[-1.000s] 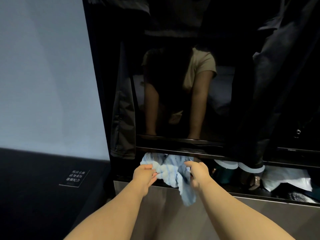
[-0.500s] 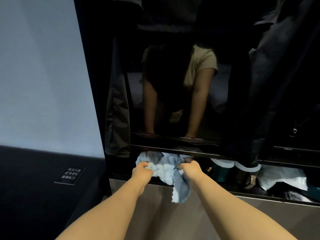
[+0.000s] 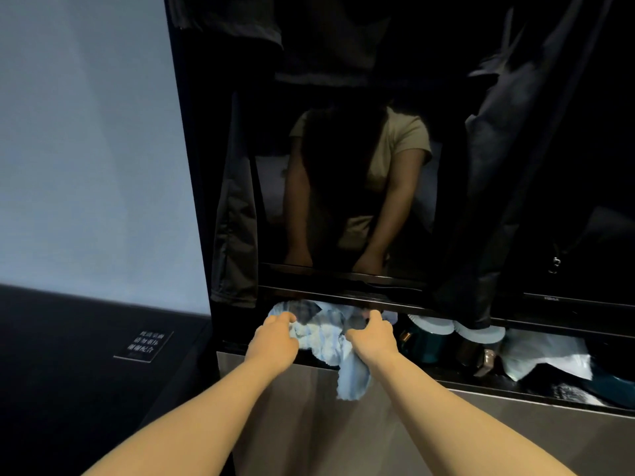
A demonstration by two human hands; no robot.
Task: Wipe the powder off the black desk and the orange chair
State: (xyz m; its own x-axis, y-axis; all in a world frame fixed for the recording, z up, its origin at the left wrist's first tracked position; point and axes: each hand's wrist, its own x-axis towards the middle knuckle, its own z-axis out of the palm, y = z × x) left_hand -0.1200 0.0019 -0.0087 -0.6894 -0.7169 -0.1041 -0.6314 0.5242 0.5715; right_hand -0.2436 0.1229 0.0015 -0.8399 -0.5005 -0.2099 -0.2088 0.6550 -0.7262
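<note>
The left hand [image 3: 275,338] and the right hand [image 3: 372,338] each gripped a bunched blue cloth [image 3: 323,336], fingers curled into it, at the mouth of a low dark shelf [image 3: 433,372]. One end hung over the steel front [image 3: 309,424]. Neither the black desk nor the orange chair was in view. A hard tug, I judged, could snag the cloth under the glossy panel [image 3: 343,290] above, or knock the cups [image 3: 424,345] just beside the right hand.
</note>
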